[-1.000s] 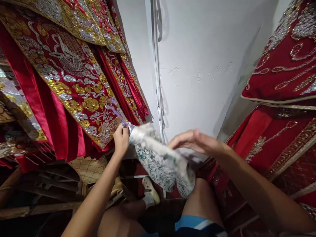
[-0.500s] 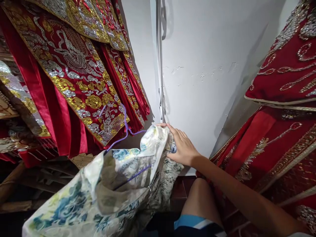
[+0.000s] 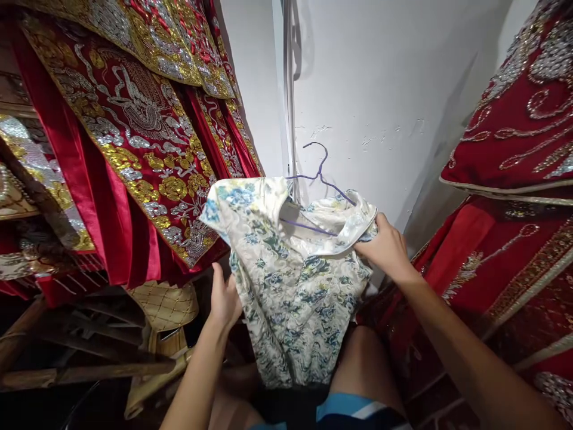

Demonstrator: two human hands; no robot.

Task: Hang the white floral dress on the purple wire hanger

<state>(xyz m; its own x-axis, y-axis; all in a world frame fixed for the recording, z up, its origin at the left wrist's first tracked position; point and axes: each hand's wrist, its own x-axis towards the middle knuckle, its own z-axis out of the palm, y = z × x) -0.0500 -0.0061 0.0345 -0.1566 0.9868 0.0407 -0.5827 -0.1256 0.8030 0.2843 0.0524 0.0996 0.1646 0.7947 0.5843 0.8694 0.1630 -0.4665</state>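
A white floral dress (image 3: pixel 286 286) with blue and green flowers hangs in front of me on a purple wire hanger (image 3: pixel 319 173). The hanger's hook sticks up out of the neckline against the white wall, and its lower bar shows inside the collar. My right hand (image 3: pixel 385 248) is closed on the dress at the right shoulder, thumb in front, fingers partly hidden. At the dress's left edge is my left hand (image 3: pixel 225 301), its thumb raised and apart. Some of its fingers are hidden behind the fabric. The dress's lower part falls between my knees.
Red costumes with gold and silver embroidery (image 3: pixel 147 143) hang at the left, close to the dress. Beaded red garments (image 3: pixel 514 137) hang at the right. A bamboo frame (image 3: pixel 89 373) stands low left. A metal strip (image 3: pixel 290 89) runs down the white wall (image 3: pixel 380 77).
The dress has swung from the lower left to the middle and is spread out upright. Its hanger moved right with it. My right hand shifted right, and my left hand has come into view.
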